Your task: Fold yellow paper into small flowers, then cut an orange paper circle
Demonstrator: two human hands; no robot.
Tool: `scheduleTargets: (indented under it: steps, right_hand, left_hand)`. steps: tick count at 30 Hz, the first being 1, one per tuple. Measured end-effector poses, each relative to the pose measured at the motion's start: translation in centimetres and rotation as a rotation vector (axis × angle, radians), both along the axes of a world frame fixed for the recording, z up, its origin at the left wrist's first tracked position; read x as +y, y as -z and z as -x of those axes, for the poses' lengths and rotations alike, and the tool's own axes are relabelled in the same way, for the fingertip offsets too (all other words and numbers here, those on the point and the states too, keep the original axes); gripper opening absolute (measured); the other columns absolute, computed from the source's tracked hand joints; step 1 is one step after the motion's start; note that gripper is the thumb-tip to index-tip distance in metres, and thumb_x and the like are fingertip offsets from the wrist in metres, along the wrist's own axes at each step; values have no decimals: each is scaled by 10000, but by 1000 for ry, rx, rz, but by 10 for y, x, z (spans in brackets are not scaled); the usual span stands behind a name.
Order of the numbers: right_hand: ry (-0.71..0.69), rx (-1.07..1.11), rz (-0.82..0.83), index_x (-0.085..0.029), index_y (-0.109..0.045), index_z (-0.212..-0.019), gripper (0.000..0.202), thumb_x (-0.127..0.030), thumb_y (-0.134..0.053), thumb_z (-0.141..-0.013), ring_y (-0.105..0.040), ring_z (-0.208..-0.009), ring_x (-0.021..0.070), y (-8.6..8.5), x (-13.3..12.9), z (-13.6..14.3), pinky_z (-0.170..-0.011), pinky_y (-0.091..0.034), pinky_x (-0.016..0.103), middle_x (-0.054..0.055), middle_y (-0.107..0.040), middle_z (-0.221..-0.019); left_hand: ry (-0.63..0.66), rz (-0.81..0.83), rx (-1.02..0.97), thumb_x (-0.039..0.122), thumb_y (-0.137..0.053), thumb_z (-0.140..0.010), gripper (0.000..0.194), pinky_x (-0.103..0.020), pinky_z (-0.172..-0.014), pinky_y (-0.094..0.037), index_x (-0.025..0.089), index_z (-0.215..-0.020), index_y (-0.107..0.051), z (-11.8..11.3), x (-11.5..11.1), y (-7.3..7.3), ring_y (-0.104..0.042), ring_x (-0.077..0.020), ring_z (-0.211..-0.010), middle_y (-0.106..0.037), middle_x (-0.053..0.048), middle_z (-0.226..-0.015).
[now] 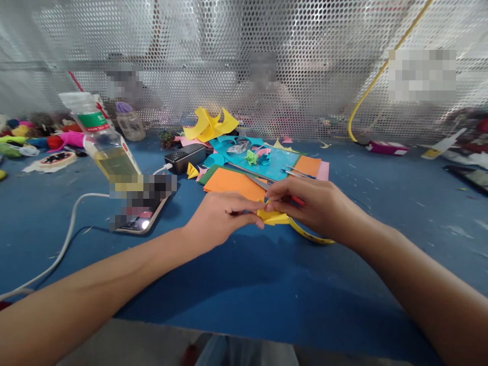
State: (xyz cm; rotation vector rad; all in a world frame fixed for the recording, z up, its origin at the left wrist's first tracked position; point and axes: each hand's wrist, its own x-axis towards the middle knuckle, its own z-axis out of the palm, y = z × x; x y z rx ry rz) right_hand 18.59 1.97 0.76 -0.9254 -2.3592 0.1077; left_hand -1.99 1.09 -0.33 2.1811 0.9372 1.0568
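Note:
Between my two hands is a small folded piece of yellow paper, held just above the blue table. My left hand pinches its left end between thumb and fingers. From above, my right hand grips the same paper with thumb and forefinger; its other fingers are partly hidden. A yellow tape measure curves out below my right hand. Behind the hands lie a stack of orange paper and scissors, their handles partly covered by my right hand.
A phone with a white cable lies left, by a bottle of yellowish liquid. Behind are a black speaker-like box, blue paper and yellow cut paper. A perforated metal screen closes the table's far side, with people beyond.

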Motion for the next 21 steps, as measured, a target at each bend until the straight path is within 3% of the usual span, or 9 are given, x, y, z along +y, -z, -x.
scheduleTargets:
  steps: [4, 8, 13, 21]
  right_hand:
    - [2, 50, 0, -268, -582, -881, 72, -302, -573, -818, -606, -626, 130, -5, -4, 1, -573, -440, 247, -20, -656, -721]
    - [41, 29, -91, -268, -596, -820, 64, -310, -549, -828, -615, -625, 136, -7, -6, 0, -601, -438, 261, -24, -660, -686]
    - [-41, -31, -203, -270, -592, -859, 93, -299, -503, -861, -624, -696, 143, -7, -6, -3, -653, -459, 266, -13, -670, -747]
    - [-90, -9, -222, -280, -564, -890, 67, -240, -550, -838, -620, -721, 131, -7, -9, -2, -669, -471, 243, -23, -659, -785]
  left_hand:
    - [58, 33, -16, 224, -637, -758, 142, -214, -595, -461, 238, -860, -736, 1, -5, -7, -603, -125, -619, -712, -16, -723]
    - [21, 108, 15, 313, -537, -824, 228, -219, -555, -450, 207, -819, -739, 0, -9, -12, -581, -130, -593, -672, -14, -645]
    - [-9, 197, -36, 323, -582, -784, 203, -200, -476, -441, 216, -862, -736, -1, -10, -13, -589, -130, -578, -697, -9, -686]
    - [55, 289, -115, 306, -651, -735, 190, -222, -626, -544, 227, -888, -731, -3, -9, -9, -668, -183, -788, -729, 2, -856]
